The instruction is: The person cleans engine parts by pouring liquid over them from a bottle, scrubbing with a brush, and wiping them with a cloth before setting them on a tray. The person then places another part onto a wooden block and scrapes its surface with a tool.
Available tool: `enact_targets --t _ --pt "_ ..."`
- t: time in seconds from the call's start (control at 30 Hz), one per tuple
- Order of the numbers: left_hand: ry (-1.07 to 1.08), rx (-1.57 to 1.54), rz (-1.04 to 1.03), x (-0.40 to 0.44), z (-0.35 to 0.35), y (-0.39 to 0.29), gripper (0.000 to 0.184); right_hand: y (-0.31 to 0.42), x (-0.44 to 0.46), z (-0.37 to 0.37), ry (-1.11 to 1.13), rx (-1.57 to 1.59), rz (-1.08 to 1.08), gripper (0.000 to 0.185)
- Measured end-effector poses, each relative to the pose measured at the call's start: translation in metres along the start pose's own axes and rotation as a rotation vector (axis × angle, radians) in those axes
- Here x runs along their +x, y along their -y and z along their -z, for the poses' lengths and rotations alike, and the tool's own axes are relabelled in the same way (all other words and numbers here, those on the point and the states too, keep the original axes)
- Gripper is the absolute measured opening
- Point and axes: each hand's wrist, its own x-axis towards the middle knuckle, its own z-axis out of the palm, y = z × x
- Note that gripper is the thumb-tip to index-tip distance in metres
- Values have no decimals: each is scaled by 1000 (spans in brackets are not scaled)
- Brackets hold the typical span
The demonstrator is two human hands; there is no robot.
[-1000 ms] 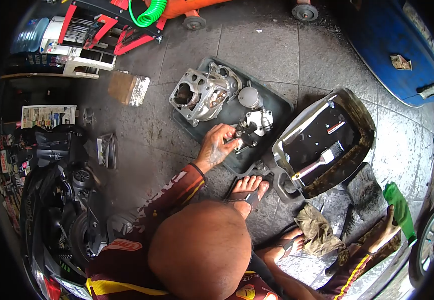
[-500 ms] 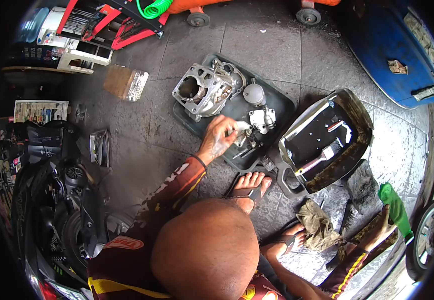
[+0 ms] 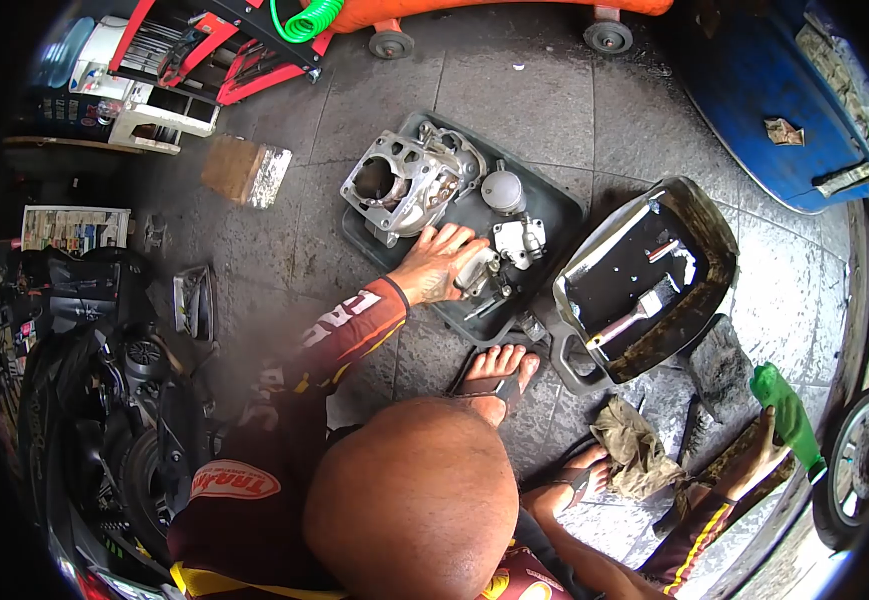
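My left hand (image 3: pixel 436 264) is over the dark tray (image 3: pixel 566 222), its fingers and thumb around a small silver metal engine cover (image 3: pixel 477 270). Fingertips partly hide that cover. Beside it in the tray are a large engine case (image 3: pixel 409 185) with a round bore, a piston (image 3: pixel 502 190), a square metal cover (image 3: pixel 520 243) and several small parts. Far to the right, my right hand (image 3: pixel 766 448) is closed on a green plastic bottle (image 3: pixel 786 412), its neck pointing down and to the right.
Right of the tray lies a cut-open black container (image 3: pixel 729 245) with a paintbrush (image 3: pixel 644 310) in it. A rag (image 3: pixel 634 448) lies near my feet. A wooden block (image 3: pixel 234 168), tool cart (image 3: pixel 219 55) and blue drum (image 3: pixel 754 100) stand around; a motorcycle (image 3: pixel 124 400) is left.
My left hand has shifted slightly left and its fingers now spread farther up across the tray. The metal cover sits lower and flatter. My right hand and the bottle have barely moved.
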Motion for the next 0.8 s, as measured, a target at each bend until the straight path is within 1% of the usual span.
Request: enact_targets --t 0.03,0.07,0.13,0.17,0.2,0.27,0.3,0.33,0.4,0.47,0.53,0.57,0.6,0.67,0.73,0.8 --pt "-48 8 -48 0 0 1 94 -5 1 2 -6 2 0 49" --pt "-50 10 -53 0 -1 4 94 -10 2 4 -2 2 17 48" --pt "-193 37 -82 -5 -6 9 89 -16 2 7 0 -1 31 48" --pt "-236 44 -68 -8 -4 7 85 -13 1 6 -5 18 1 48" --pt "-236 45 -72 -9 -2 5 85 -11 0 6 -11 38 -28 48" --pt "-355 61 98 -17 0 -4 86 -16 0 7 -17 51 -36 49" --pt "-387 53 144 -21 7 -10 85 -18 1 7 -22 66 -43 50" --pt "-391 56 145 -25 13 -16 85 -17 1 7 -22 71 -40 50" --pt "-509 14 184 -33 26 -25 85 -17 0 6 -11 32 2 52" --pt "-548 -27 182 -33 52 -38 86 -15 0 2 -4 19 24 54" --pt "-655 -9 152 -27 87 -46 82 -14 -1 -1 3 147 -44 55" --pt "-696 24 134 -20 109 -44 81 -14 0 0 2 159 -90 56" --pt "-737 57 116 -9 131 -35 79 -11 0 -2 2 162 -89 56" --pt "-744 53 171 15 168 -5 78 -2 -2 -5 -10 204 -84 53" --pt "-609 39 306 40 199 42 91 -6 0 0 -4 184 -60 51" --pt "-421 31 425 65 208 106 70 -19 3 9 -12 172 -38 49"
